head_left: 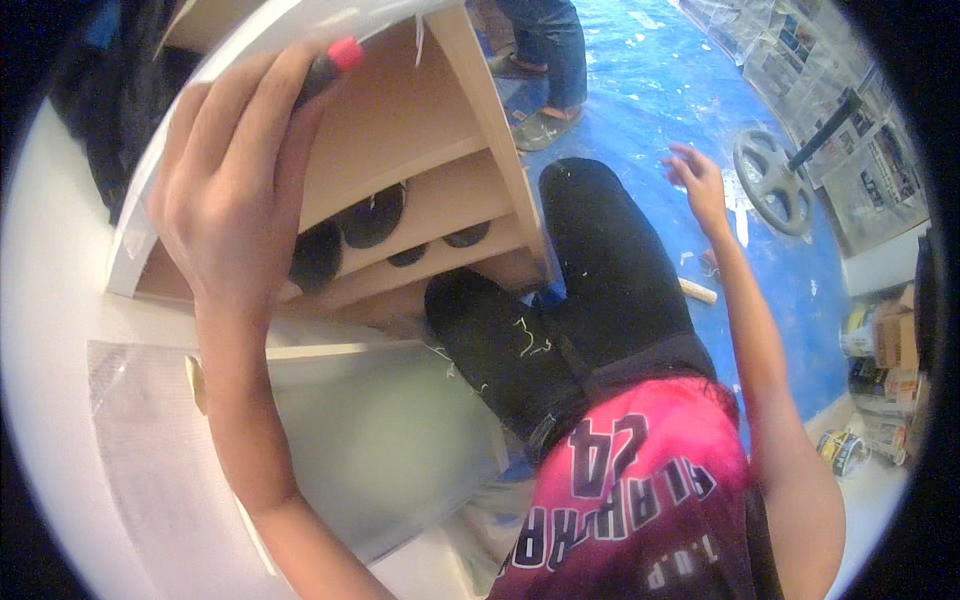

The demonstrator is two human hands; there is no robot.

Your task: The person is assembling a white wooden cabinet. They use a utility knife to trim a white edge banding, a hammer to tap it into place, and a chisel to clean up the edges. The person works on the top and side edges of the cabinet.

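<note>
My left hand [228,175] is raised at the upper left, its fingers closed round a black-handled tool [324,72] with a red end. The tool's other end is hidden by the hand, so its exact kind does not show. Behind it stands an open wooden shelf unit [405,125] with a pale outer edge; dark round shapes [372,215] show between its lower boards. Out to the right, my right hand [698,182] hangs in the air above blue floor sheeting [640,90], fingers apart and a little blurred, holding nothing.
Beyond the shelf unit stands another person [550,60] in jeans. A grey spoked wheel on a black shaft [772,180] lies at the right, near plastic-covered paper [870,170]. Tins and boxes [885,370] line the right edge. A translucent panel [385,440] is at lower left.
</note>
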